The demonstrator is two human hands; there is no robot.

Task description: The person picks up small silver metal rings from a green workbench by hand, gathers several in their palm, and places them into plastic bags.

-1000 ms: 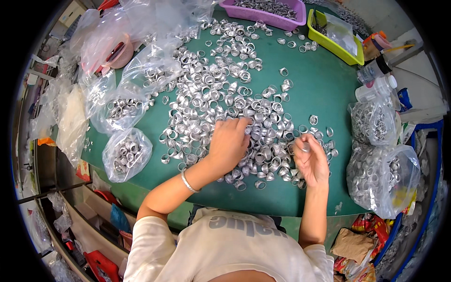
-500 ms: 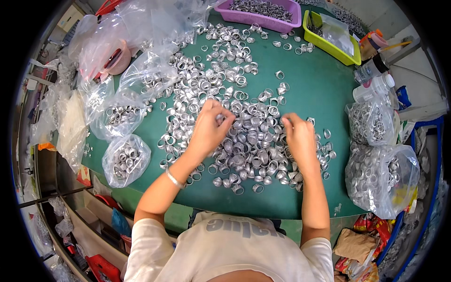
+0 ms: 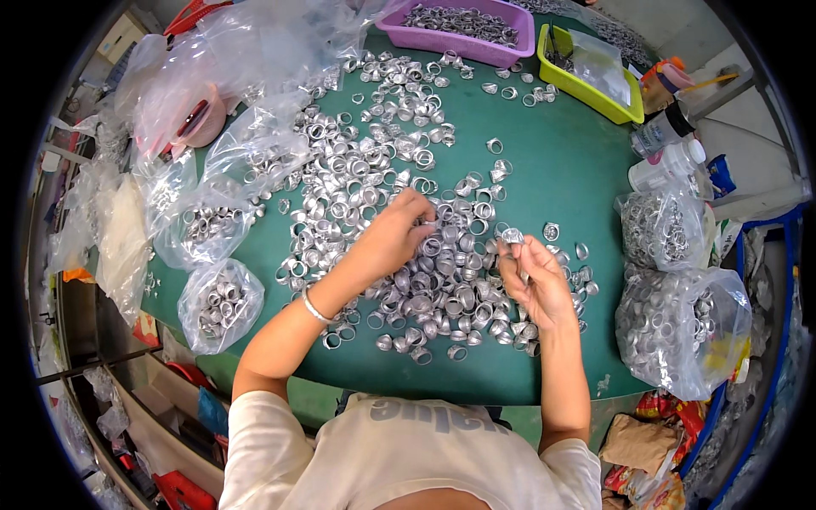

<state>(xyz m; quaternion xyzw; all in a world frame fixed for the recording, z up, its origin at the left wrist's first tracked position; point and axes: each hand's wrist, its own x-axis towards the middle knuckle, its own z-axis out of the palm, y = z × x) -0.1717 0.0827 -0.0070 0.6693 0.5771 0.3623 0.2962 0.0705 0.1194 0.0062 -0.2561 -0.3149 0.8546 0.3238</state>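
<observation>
Silver metal ring: one piece, pinched at the fingertips of the right hand, raised just above the worktop at the right edge of the loose ring pile. The right fingers are clamped together on it.

The left hand rests palm-down on the pile near its middle, fingers curled together at the tips among the rings; whether they grip a piece cannot be told. A thin bracelet sits on that wrist.

Risks, as judged: the grip on the held ring is by fingertips only, so a slip would drop it back into the pile, where it could not be told from the others. Rings lie close to the near worktop edge; a sweep of either forearm could push some off.

Count: two hands, one held ring. Loose rings are too many to count, several hundred by appearance. Four clear bags of rings are countable: two at left, two at right; further bags at upper left are crumpled and uncertain. One purple tray holds more rings. One yellow-green tray stands beside it. Two white bottles stand at the right rim.
</observation>
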